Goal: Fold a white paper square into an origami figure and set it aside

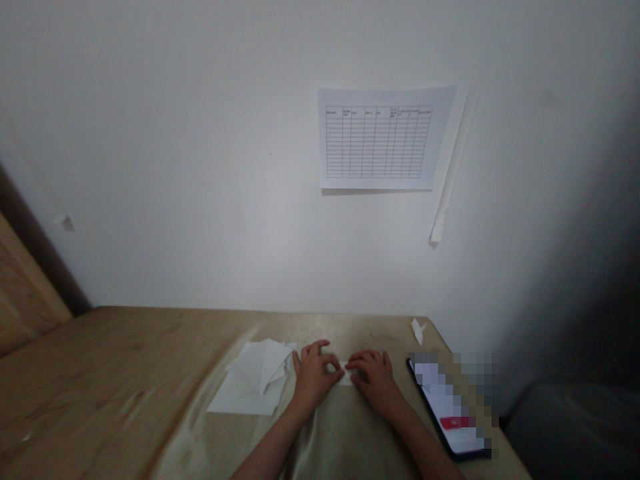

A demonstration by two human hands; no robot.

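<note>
A small piece of white paper (345,381) lies on the table between my two hands, partly covered by the fingers. My left hand (315,375) pinches its left side with thumb and index finger, the other fingers raised and curled. From the right, my right hand (374,379) grips the paper with bent fingertips and thumb. Just left of my left hand is a stack of white paper sheets (245,400), with a folded white sheet (265,363) on top.
A phone (450,413) with a lit, partly blurred screen lies to the right, near the table edge. A white paper scrap (418,331) sits at the back right corner. On the wall behind the table (115,387) hangs a printed grid sheet (377,140).
</note>
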